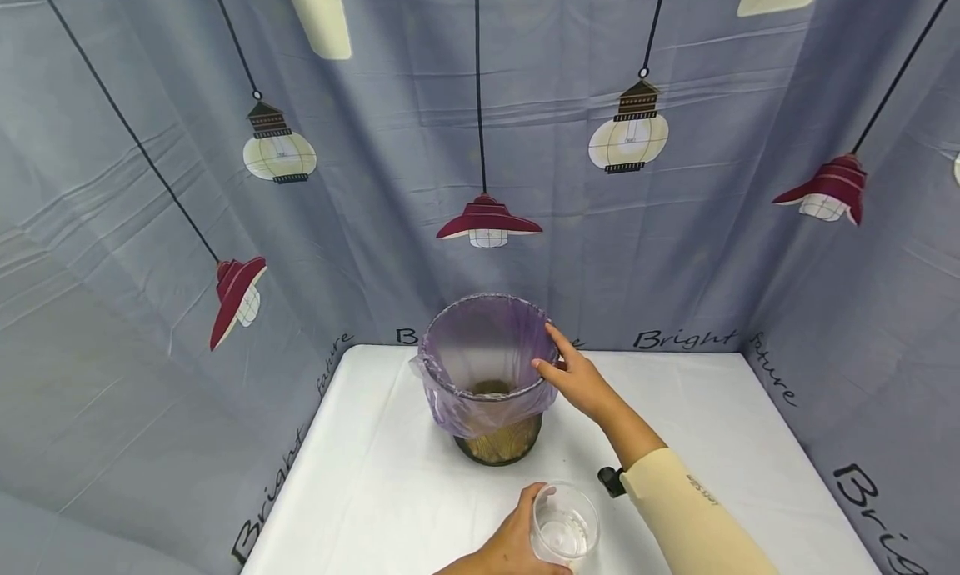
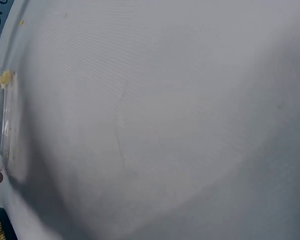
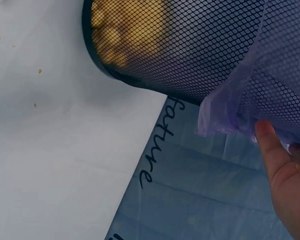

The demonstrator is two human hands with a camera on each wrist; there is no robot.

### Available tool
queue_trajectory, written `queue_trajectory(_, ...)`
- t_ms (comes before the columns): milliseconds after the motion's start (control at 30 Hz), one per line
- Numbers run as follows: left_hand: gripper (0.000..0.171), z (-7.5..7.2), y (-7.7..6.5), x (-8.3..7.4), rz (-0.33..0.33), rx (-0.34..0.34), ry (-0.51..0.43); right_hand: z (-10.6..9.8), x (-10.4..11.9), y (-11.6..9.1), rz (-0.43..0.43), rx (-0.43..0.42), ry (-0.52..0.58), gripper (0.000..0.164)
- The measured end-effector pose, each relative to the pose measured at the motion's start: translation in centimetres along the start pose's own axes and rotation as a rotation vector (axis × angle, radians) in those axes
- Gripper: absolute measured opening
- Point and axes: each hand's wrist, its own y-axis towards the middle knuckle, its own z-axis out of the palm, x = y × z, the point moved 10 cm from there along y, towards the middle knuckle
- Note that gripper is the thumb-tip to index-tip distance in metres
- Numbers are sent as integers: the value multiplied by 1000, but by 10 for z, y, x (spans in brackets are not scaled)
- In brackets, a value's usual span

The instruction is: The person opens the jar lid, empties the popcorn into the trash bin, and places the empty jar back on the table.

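Observation:
A mesh waste bin (image 1: 498,442) stands upright on the white table, lined with a translucent purple bag (image 1: 468,421) folded over its rim. Yellow-brown lumps (image 3: 127,30) show through the mesh at its bottom. My right hand (image 1: 577,379) holds the bin's rim at its right side, on the bag; in the right wrist view a finger (image 3: 274,155) touches the bag's hanging edge. Nearer to me, my left hand (image 1: 517,542) grips a clear plastic cup (image 1: 566,521) from its left side. Yellow crumbs (image 2: 6,78) cling to the cup's end in the left wrist view.
The white table (image 1: 382,467) carries a few small yellow crumbs (image 3: 39,71) near the bin. Grey-blue curtains (image 1: 405,167) printed with lamps and lettering enclose the back and sides. A black device (image 1: 611,481) sits at my right wrist.

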Motion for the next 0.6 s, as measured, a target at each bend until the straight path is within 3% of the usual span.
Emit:
queue_trajectory(300,114,3,-2,8,-44,2,-35,-1,1,0,-9,1,-3,80)
queue_trajectory(600,128,-4,-5,8,-1,34,73,-4,1,-6,-18,1,-45,83)
